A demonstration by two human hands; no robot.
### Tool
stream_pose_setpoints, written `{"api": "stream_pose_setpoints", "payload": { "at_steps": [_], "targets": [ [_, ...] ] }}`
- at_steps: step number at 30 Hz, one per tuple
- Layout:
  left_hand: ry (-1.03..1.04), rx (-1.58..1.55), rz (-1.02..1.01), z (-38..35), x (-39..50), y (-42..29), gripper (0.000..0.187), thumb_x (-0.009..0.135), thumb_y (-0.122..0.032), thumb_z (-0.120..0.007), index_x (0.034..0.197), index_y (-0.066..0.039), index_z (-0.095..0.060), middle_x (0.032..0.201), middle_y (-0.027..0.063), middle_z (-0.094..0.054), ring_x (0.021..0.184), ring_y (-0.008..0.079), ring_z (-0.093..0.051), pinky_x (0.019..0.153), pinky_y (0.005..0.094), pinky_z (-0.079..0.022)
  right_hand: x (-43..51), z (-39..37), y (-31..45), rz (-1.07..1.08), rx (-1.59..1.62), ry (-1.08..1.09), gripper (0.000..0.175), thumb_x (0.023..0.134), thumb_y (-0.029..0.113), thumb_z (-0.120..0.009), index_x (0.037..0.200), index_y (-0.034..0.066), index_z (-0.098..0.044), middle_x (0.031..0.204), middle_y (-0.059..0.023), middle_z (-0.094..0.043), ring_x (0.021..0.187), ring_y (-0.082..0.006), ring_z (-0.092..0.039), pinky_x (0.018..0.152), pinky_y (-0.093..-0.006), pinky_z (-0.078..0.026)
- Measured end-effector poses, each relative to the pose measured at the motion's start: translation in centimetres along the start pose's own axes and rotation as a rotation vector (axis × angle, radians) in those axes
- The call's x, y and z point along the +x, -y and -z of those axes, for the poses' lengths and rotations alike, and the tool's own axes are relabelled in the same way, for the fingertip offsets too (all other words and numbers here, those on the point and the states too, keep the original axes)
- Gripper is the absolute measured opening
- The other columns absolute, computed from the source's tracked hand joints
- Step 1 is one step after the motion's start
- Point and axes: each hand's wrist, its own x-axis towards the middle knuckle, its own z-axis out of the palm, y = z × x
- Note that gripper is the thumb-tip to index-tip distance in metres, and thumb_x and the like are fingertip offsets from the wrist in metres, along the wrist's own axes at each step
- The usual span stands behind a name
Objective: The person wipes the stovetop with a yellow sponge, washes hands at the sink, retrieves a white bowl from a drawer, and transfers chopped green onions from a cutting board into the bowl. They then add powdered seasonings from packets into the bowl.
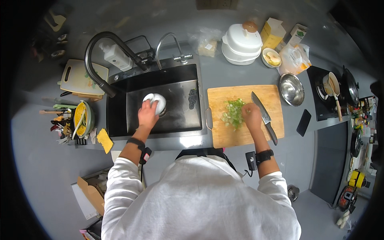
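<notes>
My left hand [148,115] grips a white bowl [159,103] over the black sink [180,120], fingers across its rim. The bowl's inside is mostly turned from view. On the right, my right hand [253,116] is curled just above a wooden cutting board [219,135], at the right edge of a pile of chopped scallions [234,112]. A bit of green shows between its bent fingers. Beside that hand, a kitchen knife [264,114] lies slantwise on the board, its dark handle towards me.
A dark faucet [99,81] arches over the sink's left side. Right of the board are a steel bowl [291,89], a phone [304,122] and a cooktop [322,105] bearing a small saucepan [331,83]. A white lidded pot [242,43] stands behind; a yellow cloth [105,141] lies front left.
</notes>
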Motion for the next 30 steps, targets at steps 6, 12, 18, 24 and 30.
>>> {"api": "stream_pose_setpoints", "payload": {
  "at_steps": [6,12,18,24,30],
  "targets": [
    [-0.065,-0.124,0.024,0.3,3.9,-3.8,0.064,0.057,-0.015,-0.077,0.116,-0.020,-0.054,0.115,0.0090,-0.048,0.108,0.0283,-0.049,0.081,0.0380,-0.047,-2.8,4.0,-2.6,-0.359,0.083,0.046,0.006,0.073,0.004,-0.066,0.076,0.0025,-0.061,0.068,-0.0088,-0.063,0.063,-0.0180,-0.062,0.060,-0.0291,-0.048],
    [0.129,-1.596,0.716,-0.6,7.8,-8.7,0.056,0.075,-0.014,-0.071,0.123,-0.015,-0.042,0.109,0.0067,-0.051,0.100,0.0235,-0.053,0.084,0.0429,-0.049,-4.8,4.5,-4.0,-0.403,0.180,0.015,0.010,0.073,0.006,-0.068,0.081,0.0037,-0.063,0.067,-0.0086,-0.063,0.060,-0.0170,-0.061,0.058,-0.0276,-0.048],
    [0.465,-2.204,0.905,-3.2,8.6,-16.3,0.051,0.080,-0.008,-0.061,0.126,-0.013,-0.041,0.119,0.0114,-0.048,0.113,0.0297,-0.050,0.098,0.0503,-0.043,-4.0,3.8,-3.7,-0.413,0.210,0.081,0.011,0.076,0.010,-0.069,0.086,0.0042,-0.067,0.073,-0.0118,-0.067,0.066,-0.0201,-0.065,0.062,-0.0289,-0.050],
    [0.457,-2.223,0.936,-4.7,8.0,-19.1,0.050,0.082,-0.010,-0.060,0.128,-0.010,-0.040,0.122,0.0118,-0.046,0.115,0.0279,-0.047,0.099,0.0490,-0.043,-2.4,3.6,-2.5,-0.300,0.144,0.159,0.013,0.078,0.009,-0.067,0.090,0.0051,-0.069,0.080,-0.0146,-0.067,0.069,-0.0247,-0.066,0.064,-0.0309,-0.051],
    [0.587,-1.990,0.797,-3.7,7.7,-16.7,0.051,0.087,-0.019,-0.061,0.131,-0.008,-0.038,0.122,0.0102,-0.047,0.114,0.0252,-0.048,0.096,0.0456,-0.046,-1.2,4.5,-0.9,-0.253,0.193,0.137,0.013,0.079,0.007,-0.065,0.091,0.0047,-0.069,0.083,-0.0149,-0.067,0.070,-0.0253,-0.066,0.064,-0.0308,-0.051]
  ]
}}
